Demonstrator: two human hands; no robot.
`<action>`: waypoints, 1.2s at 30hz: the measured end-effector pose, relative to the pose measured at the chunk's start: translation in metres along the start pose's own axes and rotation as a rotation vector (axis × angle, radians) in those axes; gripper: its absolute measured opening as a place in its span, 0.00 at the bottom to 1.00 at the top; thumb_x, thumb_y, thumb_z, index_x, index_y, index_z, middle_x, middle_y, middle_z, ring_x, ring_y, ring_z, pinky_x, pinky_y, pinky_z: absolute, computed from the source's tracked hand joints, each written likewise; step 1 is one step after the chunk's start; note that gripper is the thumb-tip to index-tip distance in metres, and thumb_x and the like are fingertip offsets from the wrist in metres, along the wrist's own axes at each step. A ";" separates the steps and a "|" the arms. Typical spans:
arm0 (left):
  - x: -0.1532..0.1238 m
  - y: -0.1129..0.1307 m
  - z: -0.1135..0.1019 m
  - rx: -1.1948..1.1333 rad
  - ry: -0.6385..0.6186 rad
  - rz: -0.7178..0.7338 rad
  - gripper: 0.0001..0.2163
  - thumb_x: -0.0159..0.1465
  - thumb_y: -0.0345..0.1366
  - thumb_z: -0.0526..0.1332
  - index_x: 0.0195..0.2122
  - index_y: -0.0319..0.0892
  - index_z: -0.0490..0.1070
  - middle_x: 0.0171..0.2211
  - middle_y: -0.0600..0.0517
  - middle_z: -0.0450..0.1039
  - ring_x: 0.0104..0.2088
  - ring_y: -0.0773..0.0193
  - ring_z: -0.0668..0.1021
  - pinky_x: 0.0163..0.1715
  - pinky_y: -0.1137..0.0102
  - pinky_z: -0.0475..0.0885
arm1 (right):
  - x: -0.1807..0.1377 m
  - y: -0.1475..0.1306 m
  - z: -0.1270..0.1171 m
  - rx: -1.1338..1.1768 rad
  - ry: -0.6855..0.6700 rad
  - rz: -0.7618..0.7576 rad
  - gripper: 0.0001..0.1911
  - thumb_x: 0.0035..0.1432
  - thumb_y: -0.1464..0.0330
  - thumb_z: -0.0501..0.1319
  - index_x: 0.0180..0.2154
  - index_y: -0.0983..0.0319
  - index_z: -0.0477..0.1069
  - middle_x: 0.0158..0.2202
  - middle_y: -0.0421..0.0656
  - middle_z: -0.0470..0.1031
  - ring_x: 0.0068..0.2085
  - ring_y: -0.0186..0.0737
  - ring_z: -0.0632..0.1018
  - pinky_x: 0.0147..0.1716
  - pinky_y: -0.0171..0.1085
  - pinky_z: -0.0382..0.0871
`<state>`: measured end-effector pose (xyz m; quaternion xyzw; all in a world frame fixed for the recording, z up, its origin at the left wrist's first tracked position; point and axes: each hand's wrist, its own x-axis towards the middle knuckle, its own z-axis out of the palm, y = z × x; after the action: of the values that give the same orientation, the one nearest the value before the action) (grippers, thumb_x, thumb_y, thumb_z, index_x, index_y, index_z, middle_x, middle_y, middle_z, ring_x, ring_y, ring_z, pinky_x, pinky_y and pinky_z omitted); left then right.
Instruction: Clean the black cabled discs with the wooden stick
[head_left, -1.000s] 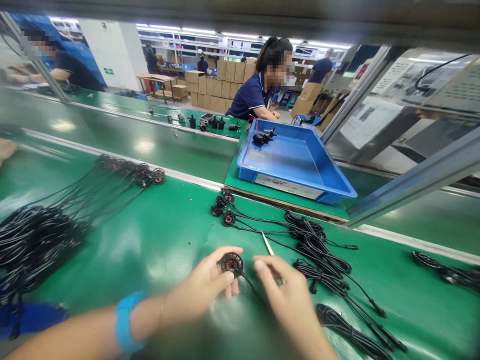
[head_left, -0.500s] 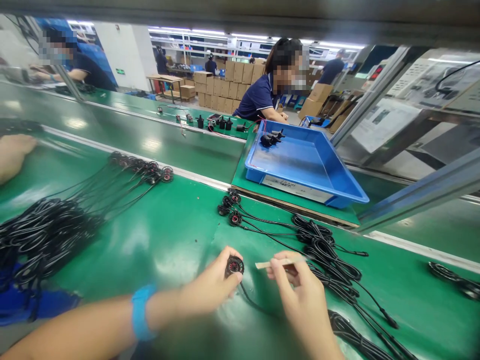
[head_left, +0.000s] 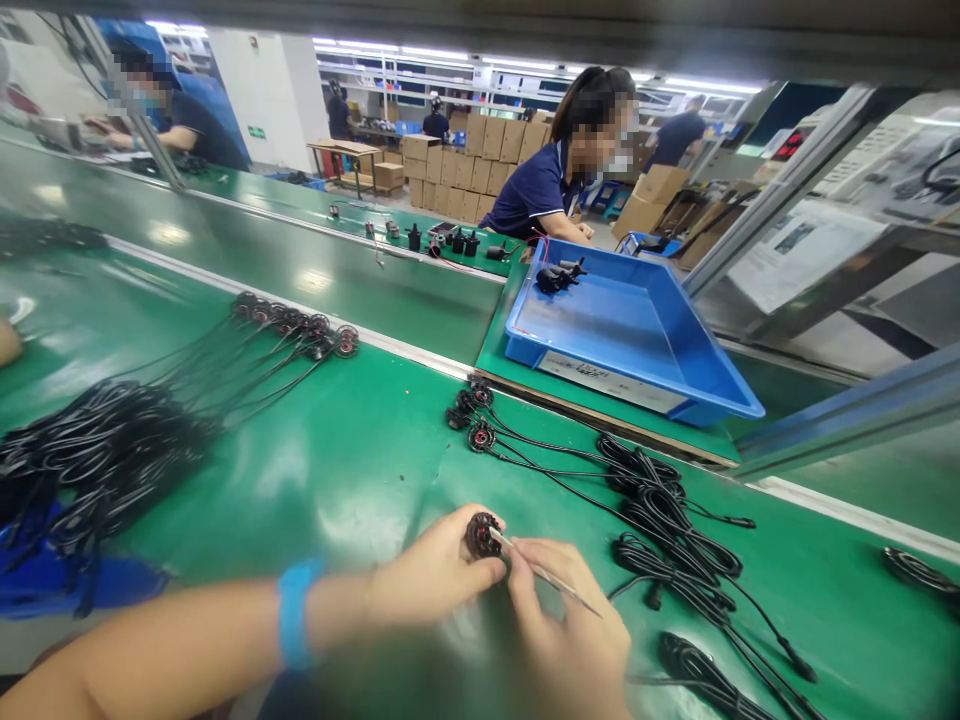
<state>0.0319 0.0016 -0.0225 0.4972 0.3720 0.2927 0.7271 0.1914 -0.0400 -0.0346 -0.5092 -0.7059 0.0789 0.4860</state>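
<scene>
My left hand (head_left: 439, 568), with a blue band on its wrist, is closed around a round black part with a red centre (head_left: 482, 536). In my right hand (head_left: 562, 600) a thin pale stick (head_left: 551, 577) is pinched, and its tip meets the face of the round part. Whether the tip goes inside cannot be made out. Just beyond my hands lie a few similar round parts (head_left: 481, 436) on black cables. To the right of my right hand are coiled black cables (head_left: 675, 520) with plug ends.
At the left lies a large heap of black cables (head_left: 105, 450) with round ends (head_left: 300, 325). A blue tray (head_left: 712, 405) holding black parts (head_left: 559, 275) stands on a raised board. A metal post (head_left: 787, 180) rises at right. A co-worker (head_left: 536, 190) leans over the far bench.
My right hand has moved left and brought the stick's tip onto the round part. My left hand has tilted that part. At the far left another person's hand has moved mostly out of view.
</scene>
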 end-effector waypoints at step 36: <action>-0.002 0.011 -0.006 -0.049 -0.229 -0.179 0.11 0.49 0.26 0.54 0.35 0.40 0.65 0.14 0.61 0.65 0.14 0.73 0.64 0.12 0.80 0.58 | 0.030 -0.007 -0.021 0.222 -0.370 0.022 0.07 0.66 0.73 0.55 0.40 0.57 0.68 0.38 0.38 0.75 0.40 0.32 0.77 0.40 0.31 0.72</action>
<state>0.0251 0.0067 -0.0135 0.4741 0.3223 0.1773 0.7999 0.2027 -0.0272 -0.0016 -0.4369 -0.7647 0.2535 0.4001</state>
